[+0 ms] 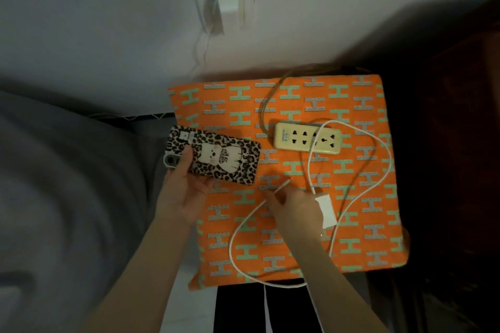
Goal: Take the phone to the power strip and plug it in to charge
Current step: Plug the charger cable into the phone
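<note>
We hold the phone [213, 155], back up in its leopard case, in our left hand [184, 186] at the left edge of the orange-covered tabletop [359, 238]; our right hand [295, 208] pinches the white cable [281, 186] near its connector. We judge mating comes next, then seating the adapter [327, 209] in the power strip [307, 138]

White cable [319, 143] crosses power strip [307, 138] sockets; left sockets clear.
</note>
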A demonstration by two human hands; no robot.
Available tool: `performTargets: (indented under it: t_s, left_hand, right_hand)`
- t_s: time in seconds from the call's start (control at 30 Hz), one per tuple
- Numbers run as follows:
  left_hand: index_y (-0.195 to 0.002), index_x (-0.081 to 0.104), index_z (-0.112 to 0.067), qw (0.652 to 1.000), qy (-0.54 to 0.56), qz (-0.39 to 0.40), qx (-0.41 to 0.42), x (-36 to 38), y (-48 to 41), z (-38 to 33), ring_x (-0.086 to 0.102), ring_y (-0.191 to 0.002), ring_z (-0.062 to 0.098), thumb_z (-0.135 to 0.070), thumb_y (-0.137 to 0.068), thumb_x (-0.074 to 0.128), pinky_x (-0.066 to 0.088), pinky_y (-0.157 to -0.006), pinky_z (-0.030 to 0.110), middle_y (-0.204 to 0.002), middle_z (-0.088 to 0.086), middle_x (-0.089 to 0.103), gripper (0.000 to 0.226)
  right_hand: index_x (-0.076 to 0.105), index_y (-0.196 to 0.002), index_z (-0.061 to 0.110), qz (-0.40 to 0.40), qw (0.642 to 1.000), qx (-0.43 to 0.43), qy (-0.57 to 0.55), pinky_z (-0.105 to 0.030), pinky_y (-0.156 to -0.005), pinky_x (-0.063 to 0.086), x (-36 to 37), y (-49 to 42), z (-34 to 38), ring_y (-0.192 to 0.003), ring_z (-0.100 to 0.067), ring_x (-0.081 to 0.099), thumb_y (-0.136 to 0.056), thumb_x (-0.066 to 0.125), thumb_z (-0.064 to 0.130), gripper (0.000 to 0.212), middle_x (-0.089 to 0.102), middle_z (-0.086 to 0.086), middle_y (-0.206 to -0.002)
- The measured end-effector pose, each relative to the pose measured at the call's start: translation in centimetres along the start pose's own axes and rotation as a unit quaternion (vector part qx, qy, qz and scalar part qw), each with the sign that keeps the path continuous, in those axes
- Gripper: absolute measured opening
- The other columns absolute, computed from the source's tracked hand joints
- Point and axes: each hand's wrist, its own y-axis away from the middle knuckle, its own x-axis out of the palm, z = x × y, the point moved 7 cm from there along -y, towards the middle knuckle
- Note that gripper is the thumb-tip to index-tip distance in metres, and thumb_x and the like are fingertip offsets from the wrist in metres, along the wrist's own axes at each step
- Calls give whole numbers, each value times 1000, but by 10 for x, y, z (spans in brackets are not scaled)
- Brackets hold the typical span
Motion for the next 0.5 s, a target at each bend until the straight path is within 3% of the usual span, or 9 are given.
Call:
performTargets:
  t_s: [0.07,0.13,0.2,0.23,0.3,0.37,0.43,0.5]
  left_hand:
    - [-141,43,-15,1000,14,-4,-8,1,-1,3,54,-126,28,-29,-89,53,45,-101,54,-141,9,55,55]
    - [-140,46,-12,999,40,-6,-21,2,-1,6,54,-128,26,-29,-90,51,45,-101,48,-141,9,54,53]
    - [-140,45,-11,998,50,1,-38,4,0,8,48,-133,27,-32,-91,48,39,-108,47,-145,11,51,54]
    - [-141,43,-11,998,47,4,-43,6,1,7,46,-134,29,-34,-93,45,39,-108,48,-145,12,49,54]
    - [-143,42,-12,998,39,11,-45,8,0,5,47,-133,29,-36,-95,40,45,-100,48,-144,12,50,53]
    - [-142,43,-12,998,32,13,-44,8,0,4,53,-126,26,-36,-96,39,52,-91,44,-141,10,54,52]
    - [-141,44,-13,999,25,16,-45,8,0,4,56,-121,24,-36,-96,40,56,-86,38,-138,8,56,51]
    - [-141,44,-14,999,17,18,-44,7,0,5,53,-127,25,-36,-96,40,54,-91,38,-141,9,54,51]
  right_hand:
    - [61,-79,19,-45,998,12,-50,-26,-54,46,-3,0,1,-53,-18,59,-85,64,31,13,54,11,-56]
    - [62,-85,18,-43,988,43,-140,-27,-54,52,-3,0,-2,-54,-9,59,-80,68,16,8,58,13,-59]
    - [68,-90,20,18,950,53,-306,-24,-55,56,-2,0,3,-61,-8,66,-81,69,7,16,68,9,-66]
    - [71,-89,25,60,912,47,-402,-21,-56,56,-2,2,9,-67,-11,70,-83,69,6,20,73,5,-70]
    - [75,-88,33,110,853,14,-510,-20,-62,55,-13,7,22,-73,-13,71,-87,67,12,22,76,6,-77]
    - [77,-86,31,111,841,-22,-529,-20,-64,52,-30,13,30,-65,-9,65,-84,66,29,11,71,9,-69]
    - [76,-78,23,95,842,-41,-529,-18,-61,47,-46,18,33,-57,-9,51,-78,65,45,24,58,7,-58]
    - [76,-74,23,83,841,-52,-531,-15,-60,46,-59,22,36,-55,-7,47,-72,67,49,27,54,9,-55]
